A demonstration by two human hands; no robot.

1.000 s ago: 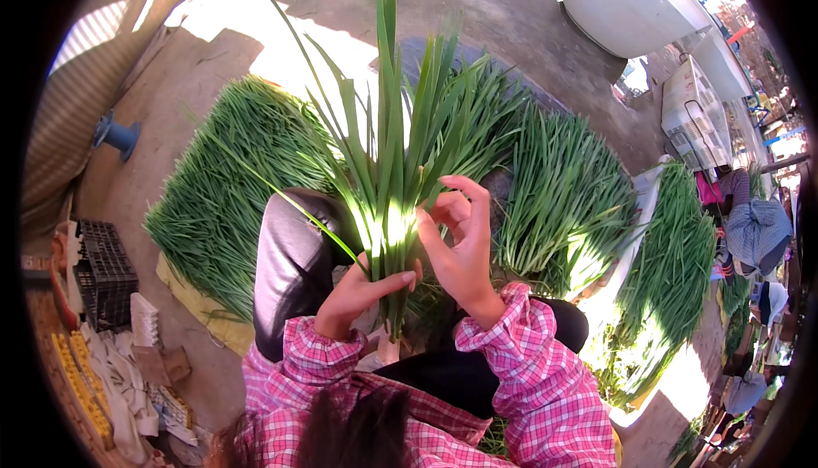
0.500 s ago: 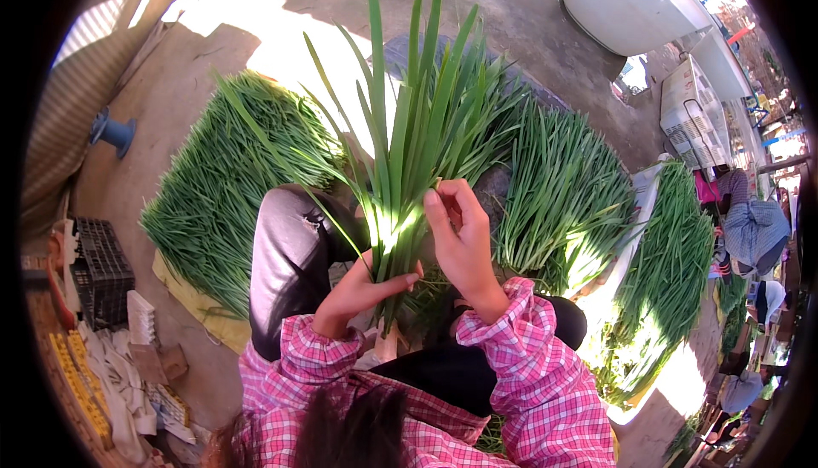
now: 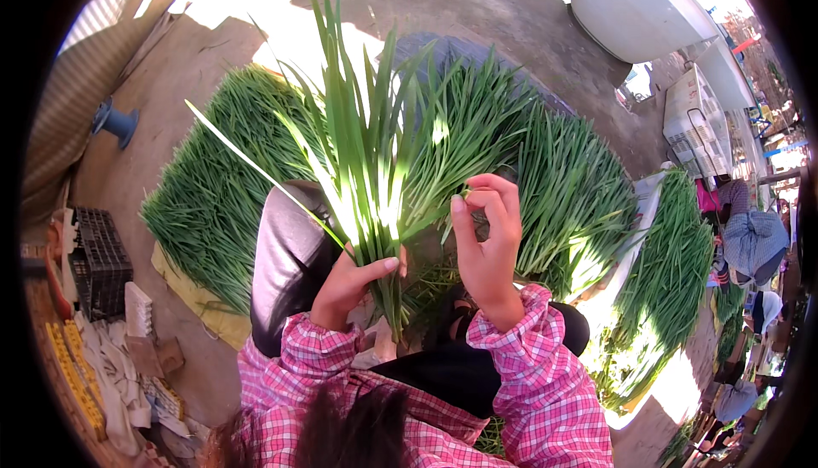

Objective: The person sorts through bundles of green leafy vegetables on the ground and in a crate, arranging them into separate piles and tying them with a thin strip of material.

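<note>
My left hand (image 3: 354,285) is closed round the lower stems of a bunch of garlic chives (image 3: 358,157). The flat green leaves fan upward, and one pale leaf sticks out to the left. To the right of the bunch and apart from it is my right hand (image 3: 487,242), thumb and fingertips pinched together. A tiny dark green bit shows at the fingertips, too small to name. Behind the bunch lies a loose heap of chives (image 3: 477,114), partly hidden by it.
Piles of chives lie at left (image 3: 230,178), at right (image 3: 571,187) and farther right (image 3: 669,272). A black crate (image 3: 100,264) and blue spool (image 3: 116,123) stand at left. Large white tub (image 3: 635,8) and white box (image 3: 694,119) stand at back right. People (image 3: 754,238) are at the right edge.
The bunch has moved left and tilted left in my left hand. My right hand has drawn away from the leaves to the right, its fingertips still pinched.
</note>
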